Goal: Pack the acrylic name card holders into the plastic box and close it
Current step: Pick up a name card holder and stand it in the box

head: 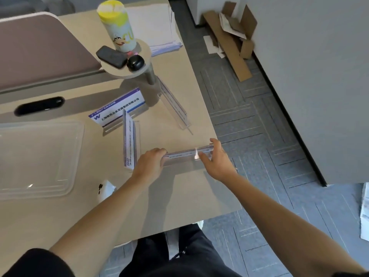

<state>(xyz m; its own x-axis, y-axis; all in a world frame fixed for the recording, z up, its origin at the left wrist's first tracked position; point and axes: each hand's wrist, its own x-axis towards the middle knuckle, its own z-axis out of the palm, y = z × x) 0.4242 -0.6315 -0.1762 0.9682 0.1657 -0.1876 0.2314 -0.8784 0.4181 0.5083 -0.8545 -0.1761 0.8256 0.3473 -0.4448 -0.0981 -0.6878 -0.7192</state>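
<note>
Several clear acrylic name card holders stand on the beige desk (179,196). One holder (184,154) near the right edge is gripped at both ends: my left hand (150,162) on its left end, my right hand (216,158) on its right end. Another holder (129,140) stands edge-on just left of my left hand. A third holder (117,107) faces me with a white and purple card. A further one (174,104) stands tilted at the right. The clear plastic box (38,158) lies at the left, and I cannot tell box from lid.
A round raised shelf (146,56) holds a yellow-capped bottle (117,25), a dark phone (110,56) and a black round object (135,62). A paper stack (157,29) lies behind. A black oblong object (39,105) sits at left. Cardboard scraps (231,35) litter the carpet.
</note>
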